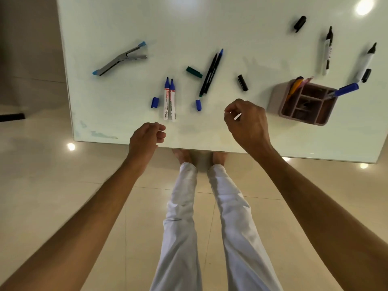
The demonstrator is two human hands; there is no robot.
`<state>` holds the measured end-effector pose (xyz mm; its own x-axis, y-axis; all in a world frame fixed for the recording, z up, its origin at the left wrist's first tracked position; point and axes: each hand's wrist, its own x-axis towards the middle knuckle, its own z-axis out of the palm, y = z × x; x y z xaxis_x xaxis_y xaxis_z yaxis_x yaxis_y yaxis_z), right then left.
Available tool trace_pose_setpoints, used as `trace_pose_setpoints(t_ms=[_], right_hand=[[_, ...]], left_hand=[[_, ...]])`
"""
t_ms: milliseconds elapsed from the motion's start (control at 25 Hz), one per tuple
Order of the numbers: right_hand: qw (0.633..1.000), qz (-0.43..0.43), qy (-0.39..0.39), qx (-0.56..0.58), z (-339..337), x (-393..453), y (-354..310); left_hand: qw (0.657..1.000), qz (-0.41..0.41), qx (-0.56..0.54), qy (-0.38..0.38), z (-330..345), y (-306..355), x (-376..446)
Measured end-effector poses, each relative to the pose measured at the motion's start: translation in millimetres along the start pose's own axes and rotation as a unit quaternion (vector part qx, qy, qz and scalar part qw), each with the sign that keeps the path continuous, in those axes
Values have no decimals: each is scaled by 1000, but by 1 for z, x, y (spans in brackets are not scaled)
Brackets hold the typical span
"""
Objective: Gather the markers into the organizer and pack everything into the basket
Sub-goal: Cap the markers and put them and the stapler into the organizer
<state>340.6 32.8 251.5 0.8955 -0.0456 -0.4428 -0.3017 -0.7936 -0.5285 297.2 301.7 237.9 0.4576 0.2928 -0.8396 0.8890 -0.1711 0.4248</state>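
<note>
Here the white worktop carries one organizer, one stapler, six loose uncapped markers and six caps. Both hands hover, left hand and right hand, with loosely curled fingers grasping nothing.

the two white markers carry printed labels, too small and blurred to read.
</note>
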Motion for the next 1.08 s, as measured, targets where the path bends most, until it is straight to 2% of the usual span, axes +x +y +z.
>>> trace_pose_setpoints(t_ms=[240,640,800,920,1080], right_hand=[[997,7,-71,-35,31,22,-26],[995,7,-87,-49,57,37,-55],[994,22,-92,-51,73,39,-68],[993,32,-93,-59,84,43,-77],[995,18,-77,-55,99,46,-91]], left_hand=[[999,0,-32,3,-17,-8,13],[999,15,-38,8,-43,2,43],[993,92,63,41,-46,8,57],[970,162,172,61,-38,17,71],[947,197,247,67,-20,29,90]])
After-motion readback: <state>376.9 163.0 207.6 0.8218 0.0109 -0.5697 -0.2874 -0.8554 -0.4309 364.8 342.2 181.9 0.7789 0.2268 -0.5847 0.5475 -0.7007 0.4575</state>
